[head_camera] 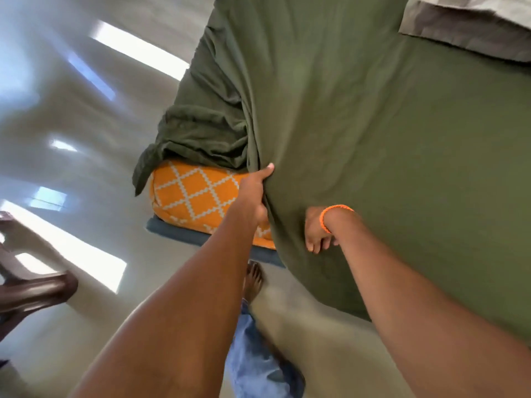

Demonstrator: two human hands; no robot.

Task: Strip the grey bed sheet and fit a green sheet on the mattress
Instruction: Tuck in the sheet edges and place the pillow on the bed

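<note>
A green sheet (373,124) covers most of the mattress, whose orange, white-patterned corner (195,193) is bare at the near left. Loose green cloth is bunched above that corner. My left hand (254,193) grips a fold of the green sheet at the corner, thumb on top. My right hand (317,231), with an orange band at the wrist, holds the sheet's edge just right of it, fingers curled under the cloth. A grey sheet or pillow (471,27) lies at the bed's far right.
A blue bed base (178,232) shows under the orange corner. My bare foot (253,280) and jeans leg stand on the pale glossy floor (71,124) beside the bed. A dark brown chair (31,294) stands at the left edge.
</note>
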